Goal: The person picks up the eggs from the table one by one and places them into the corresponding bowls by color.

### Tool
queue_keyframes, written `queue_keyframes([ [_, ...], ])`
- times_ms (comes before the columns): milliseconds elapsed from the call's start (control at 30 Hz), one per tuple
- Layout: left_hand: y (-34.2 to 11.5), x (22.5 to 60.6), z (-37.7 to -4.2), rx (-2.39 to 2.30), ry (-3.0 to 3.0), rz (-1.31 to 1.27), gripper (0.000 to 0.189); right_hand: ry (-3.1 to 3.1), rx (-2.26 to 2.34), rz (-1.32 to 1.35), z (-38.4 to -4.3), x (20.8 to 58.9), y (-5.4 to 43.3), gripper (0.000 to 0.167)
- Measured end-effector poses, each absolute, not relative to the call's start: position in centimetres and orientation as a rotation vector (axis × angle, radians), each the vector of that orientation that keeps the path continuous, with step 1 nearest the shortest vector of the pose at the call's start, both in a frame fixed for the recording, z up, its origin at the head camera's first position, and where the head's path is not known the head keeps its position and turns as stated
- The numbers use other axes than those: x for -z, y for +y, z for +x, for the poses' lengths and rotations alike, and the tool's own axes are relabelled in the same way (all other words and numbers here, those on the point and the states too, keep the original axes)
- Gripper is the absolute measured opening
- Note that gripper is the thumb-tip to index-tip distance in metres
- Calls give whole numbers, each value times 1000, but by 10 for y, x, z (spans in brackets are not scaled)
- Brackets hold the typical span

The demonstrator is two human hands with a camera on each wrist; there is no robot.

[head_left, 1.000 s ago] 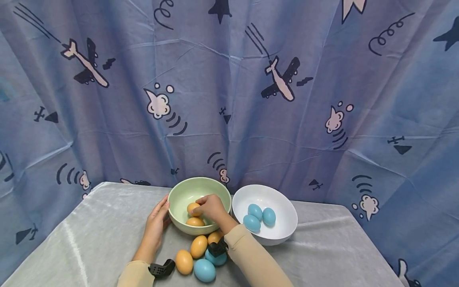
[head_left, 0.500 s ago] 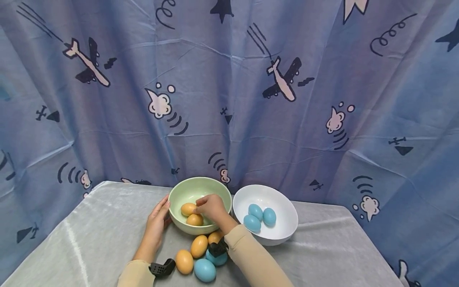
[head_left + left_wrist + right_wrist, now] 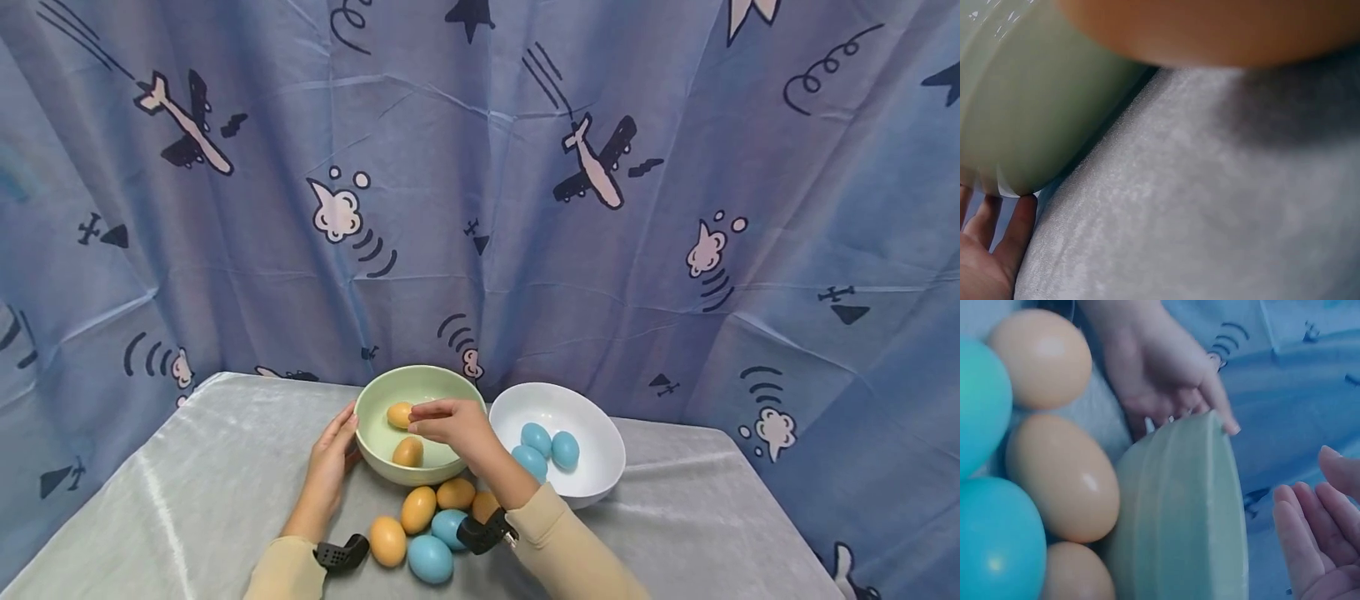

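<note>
A light green bowl [image 3: 382, 458] stands at the table's back, holding a yellow-orange egg [image 3: 399, 415] towards its far side and another yellow-orange egg [image 3: 408, 452] near its front. My left hand [image 3: 327, 462] rests against the bowl's left outer wall, thumb by the rim. Straight fingers [image 3: 1019, 228] touch the wall in the left wrist view. Over the bowl's right part is my right hand [image 3: 457, 427]. In the right wrist view its fingers [image 3: 1300, 547] are extended, with nothing between them and the thumb. Part of the bowl's inside is hidden behind this hand.
Just right stands a white bowl [image 3: 600, 467] with three blue eggs [image 3: 565, 451]. In front of the green bowl lie several yellow-orange eggs [image 3: 387, 542] and two blue eggs [image 3: 431, 558] on the grey cloth-covered table [image 3: 225, 492]. A blue patterned curtain [image 3: 420, 208] hangs behind.
My right hand has let go of a yellow-orange egg inside the green bowl and moved up and right. That egg has shifted towards the bowl's far side. My left hand stays at the bowl.
</note>
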State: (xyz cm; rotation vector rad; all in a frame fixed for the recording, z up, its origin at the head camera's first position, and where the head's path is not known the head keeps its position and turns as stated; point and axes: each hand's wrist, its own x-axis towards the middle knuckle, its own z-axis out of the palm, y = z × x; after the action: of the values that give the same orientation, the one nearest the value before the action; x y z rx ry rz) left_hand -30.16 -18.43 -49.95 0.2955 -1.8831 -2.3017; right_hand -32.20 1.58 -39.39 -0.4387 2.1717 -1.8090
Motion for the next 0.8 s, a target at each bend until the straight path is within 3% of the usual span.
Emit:
queue_keyframes([
  [367,-184,500,-301,2309,-1871,284,58,2169,1742,-492,-286,379,40,32],
  [800,-183,499,-300,2313,-1880,276,58,2153,1779,-479,-248,406,69,31],
])
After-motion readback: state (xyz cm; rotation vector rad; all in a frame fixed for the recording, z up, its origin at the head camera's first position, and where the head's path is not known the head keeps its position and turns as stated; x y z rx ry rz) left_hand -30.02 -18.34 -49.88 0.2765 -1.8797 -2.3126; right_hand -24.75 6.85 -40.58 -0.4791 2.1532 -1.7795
